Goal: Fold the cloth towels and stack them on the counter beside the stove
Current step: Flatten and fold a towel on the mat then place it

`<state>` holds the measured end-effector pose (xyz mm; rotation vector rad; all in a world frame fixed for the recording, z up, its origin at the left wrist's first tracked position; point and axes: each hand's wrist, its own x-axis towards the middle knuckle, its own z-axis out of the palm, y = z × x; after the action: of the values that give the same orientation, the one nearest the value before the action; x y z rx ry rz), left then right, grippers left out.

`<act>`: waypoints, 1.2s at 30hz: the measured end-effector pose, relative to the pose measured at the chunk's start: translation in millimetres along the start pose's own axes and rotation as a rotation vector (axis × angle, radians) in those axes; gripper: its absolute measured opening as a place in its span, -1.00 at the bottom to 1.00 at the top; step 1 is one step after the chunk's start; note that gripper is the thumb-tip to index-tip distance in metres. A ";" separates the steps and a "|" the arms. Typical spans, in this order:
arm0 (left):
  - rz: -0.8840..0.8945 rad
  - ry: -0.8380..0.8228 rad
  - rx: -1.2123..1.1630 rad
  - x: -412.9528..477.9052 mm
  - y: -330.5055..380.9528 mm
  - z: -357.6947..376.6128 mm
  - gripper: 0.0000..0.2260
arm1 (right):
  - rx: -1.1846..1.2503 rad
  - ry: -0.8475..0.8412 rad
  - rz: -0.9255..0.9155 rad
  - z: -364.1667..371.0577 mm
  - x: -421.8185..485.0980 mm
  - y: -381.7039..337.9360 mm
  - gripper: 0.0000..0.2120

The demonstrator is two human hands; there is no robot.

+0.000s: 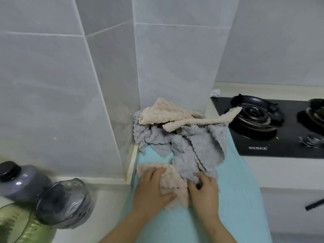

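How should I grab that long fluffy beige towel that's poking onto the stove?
Pinch the long fluffy beige towel at its thin twisted tail, coming down from above. The tail lies bare on top of the grey fluffy cloths, and its tip rests on the black gas burner, so lifting there probably frees it without dragging the pile.

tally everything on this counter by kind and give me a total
jars: 2
green bottle: 1
burners: 2
teal cloth: 1
pink towel under the hands: 1
pile of pink and grey towels: tangled, cannot count
total: 7, plus the pile
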<state>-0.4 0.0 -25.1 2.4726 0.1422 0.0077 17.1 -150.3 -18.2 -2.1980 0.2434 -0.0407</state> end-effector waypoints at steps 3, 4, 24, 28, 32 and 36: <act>0.054 0.087 -0.044 -1.0 -6.6 4.9 -0.58 | 0.001 0.110 -0.091 6.9 -1.7 11.9 -0.78; 0.092 0.113 -0.043 -1.2 -9.8 6.7 -0.64 | 0.001 0.153 -0.123 9.2 -2.4 13.6 -0.80; -0.010 0.462 -0.467 -40.1 -21.8 1.1 -0.88 | 0.308 0.485 -0.327 4.7 -38.7 37.4 -0.84; 0.002 0.548 -0.545 -37.9 -21.0 1.2 -0.85 | 0.471 0.420 -0.268 1.8 -43.8 36.8 -0.81; 0.050 0.542 -0.684 -35.2 -18.2 -6.8 -0.81 | 0.633 0.447 -0.233 -1.8 -46.4 34.9 -0.81; -0.002 0.460 -1.127 -36.3 0.8 -21.2 -0.83 | 0.672 0.484 -0.268 -3.1 -43.0 28.8 -0.79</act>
<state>-37.3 8.7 -6.8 1.3099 0.2495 0.5114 -30.0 -161.3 -36.8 -1.5066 0.1662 -0.7061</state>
